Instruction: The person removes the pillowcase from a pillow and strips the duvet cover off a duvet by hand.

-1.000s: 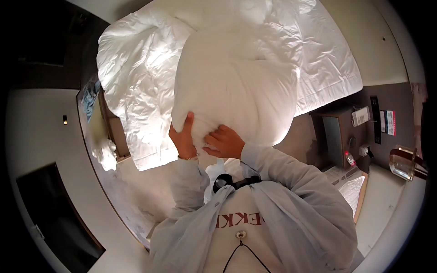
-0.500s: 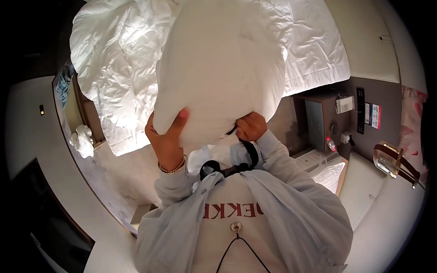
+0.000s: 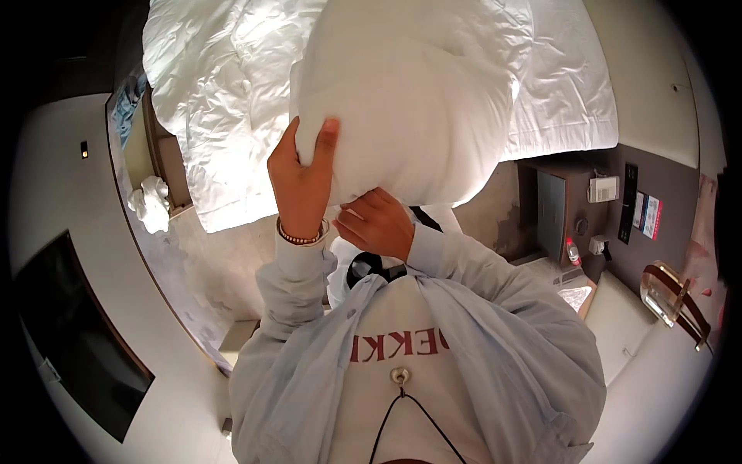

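Observation:
A plump white pillow is held up in front of me, over the white quilt. My left hand grips its near left corner, thumb on top and the other fingers at the side and behind. A beaded bracelet circles that wrist. At the pillow's near edge, my right hand has its fingers curled against the fabric, pinching the edge. A black strap shows just right of that hand.
On the right stand a bedside cabinet, a bottle with a red cap and a wall lamp. A crumpled white cloth lies at the left, near a wooden frame. A dark panel is at the lower left.
My right hand has moved left along the pillow's near edge, closer to my left hand. Both hands and the pillow's near edge sit farther from my body than half a second ago.

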Tool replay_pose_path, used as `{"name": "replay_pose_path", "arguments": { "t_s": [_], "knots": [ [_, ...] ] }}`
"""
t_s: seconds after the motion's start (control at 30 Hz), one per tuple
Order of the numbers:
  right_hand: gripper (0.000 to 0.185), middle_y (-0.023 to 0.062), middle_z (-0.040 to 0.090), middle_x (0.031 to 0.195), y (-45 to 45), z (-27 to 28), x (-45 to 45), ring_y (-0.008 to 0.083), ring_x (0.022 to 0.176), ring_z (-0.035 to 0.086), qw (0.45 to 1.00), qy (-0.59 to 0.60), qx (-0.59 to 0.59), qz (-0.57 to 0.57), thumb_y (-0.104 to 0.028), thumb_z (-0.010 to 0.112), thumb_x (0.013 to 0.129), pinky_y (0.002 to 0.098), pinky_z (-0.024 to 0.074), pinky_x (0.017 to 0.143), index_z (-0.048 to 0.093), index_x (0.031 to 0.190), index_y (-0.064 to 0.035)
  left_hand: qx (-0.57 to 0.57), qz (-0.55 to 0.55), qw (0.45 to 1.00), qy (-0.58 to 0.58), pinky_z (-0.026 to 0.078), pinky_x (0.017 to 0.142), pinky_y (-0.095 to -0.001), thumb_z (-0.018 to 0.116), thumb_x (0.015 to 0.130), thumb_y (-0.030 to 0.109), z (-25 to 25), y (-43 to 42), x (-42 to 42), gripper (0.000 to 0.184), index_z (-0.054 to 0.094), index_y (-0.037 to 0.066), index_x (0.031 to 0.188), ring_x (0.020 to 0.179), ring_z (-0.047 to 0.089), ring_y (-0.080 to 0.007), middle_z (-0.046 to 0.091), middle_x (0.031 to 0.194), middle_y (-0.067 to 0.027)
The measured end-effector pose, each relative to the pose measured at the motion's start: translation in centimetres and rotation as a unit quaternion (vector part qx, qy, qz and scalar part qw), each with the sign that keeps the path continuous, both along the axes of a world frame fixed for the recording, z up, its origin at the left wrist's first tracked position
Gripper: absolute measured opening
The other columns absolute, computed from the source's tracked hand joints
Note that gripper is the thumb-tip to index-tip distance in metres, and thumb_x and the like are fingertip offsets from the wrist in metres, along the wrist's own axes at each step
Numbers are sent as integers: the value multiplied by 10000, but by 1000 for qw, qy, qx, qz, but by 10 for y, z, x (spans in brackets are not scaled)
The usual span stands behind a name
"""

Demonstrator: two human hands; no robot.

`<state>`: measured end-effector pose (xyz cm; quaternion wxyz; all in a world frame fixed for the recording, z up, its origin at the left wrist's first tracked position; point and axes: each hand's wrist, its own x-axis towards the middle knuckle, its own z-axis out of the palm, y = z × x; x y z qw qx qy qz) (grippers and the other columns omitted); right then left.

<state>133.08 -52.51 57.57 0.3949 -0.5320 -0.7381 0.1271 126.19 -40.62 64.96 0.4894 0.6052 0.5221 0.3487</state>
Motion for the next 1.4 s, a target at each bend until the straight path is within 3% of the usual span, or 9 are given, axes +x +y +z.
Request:
{"name": "replay_pose_path", "arguments": {
  "t_s": [0.23, 0.43, 0.6, 0.77, 0.87, 1.1, 1.17, 1.23, 1.4],
  "knots": [
    [387, 123, 469, 933, -4, 6, -4, 292, 828, 488, 985, -134, -41, -96, -72, 612, 625, 363, 442, 761, 502, 994, -28, 75, 16, 994, 72, 312, 395, -247, 602, 786, 249, -9, 3, 5, 278, 563, -24, 821, 399, 369, -102, 462, 463, -72],
    [308, 126, 480, 871, 9, -9, -13, 256, 795, 499, 980, -131, -95, -113, -93, 602, 635, 333, 432, 693, 471, 901, -10, 125, 53, 984, 120, 315, 403, -275, 560, 807, 319, -16, 5, 9, 340, 558, -19, 767, 398, 360, -147, 443, 463, -93],
    [273, 84, 523, 802, 7, -15, -7, 240, 700, 527, 989, -101, -81, -69, -110, 617, 650, 324, 426, 640, 461, 866, -50, 48, 54, 997, 30, 333, 458, -263, 520, 834, 329, -24, 11, 3, 362, 549, -17, 732, 469, 375, -113, 458, 501, -43],
    [241, 33, 539, 687, 1, -17, 12, 262, 525, 512, 975, 142, -135, -103, -157, 635, 676, 331, 418, 580, 441, 798, -84, -18, 5, 999, -30, 351, 505, -237, 504, 847, 314, -57, 26, 8, 348, 560, -20, 764, 555, 406, -72, 502, 585, -1],
    [199, 28, 539, 638, -2, -9, 25, 231, 536, 522, 984, 100, -129, -72, -121, 637, 682, 304, 426, 556, 451, 744, -88, -129, 6, 987, -90, 386, 552, -213, 523, 833, 319, -75, 47, 10, 346, 580, -20, 795, 602, 461, -69, 554, 687, 2],
    [145, 32, 493, 527, -11, 5, 43, 223, 458, 462, 997, -35, -66, -3, -129, 602, 700, 326, 378, 471, 462, 692, -96, -209, 38, 975, -59, 415, 568, -266, 546, 809, 348, -191, 129, -47, 387, 594, -28, 888, 616, 508, -132, 581, 738, -57],
    [140, 26, 496, 529, -21, 5, 57, 219, 448, 453, 998, -25, -65, 14, -121, 598, 702, 330, 364, 460, 463, 682, -91, -325, 97, 933, -121, 458, 647, -273, 466, 861, 360, -244, 136, -66, 404, 571, -19, 956, 728, 571, -152, 601, 853, -83],
    [135, 23, 492, 518, -36, 4, 80, 210, 440, 449, 996, -49, -79, 6, -112, 598, 703, 323, 362, 459, 470, 665, -89, -383, 130, 899, -166, 465, 661, -281, 449, 866, 379, -271, 118, -88, 421, 563, -9, 984, 744, 576, -160, 605, 873, -79],
    [140, 23, 479, 494, -62, -42, 79, 213, 417, 436, 995, -36, -92, 8, -106, 602, 690, 309, 364, 448, 474, 636, -91, -346, 166, 923, -22, 455, 672, -283, 449, 864, 389, -296, 40, -123, 435, 567, -11, 984, 761, 565, -158, 602, 888, -83]
  ]
}}
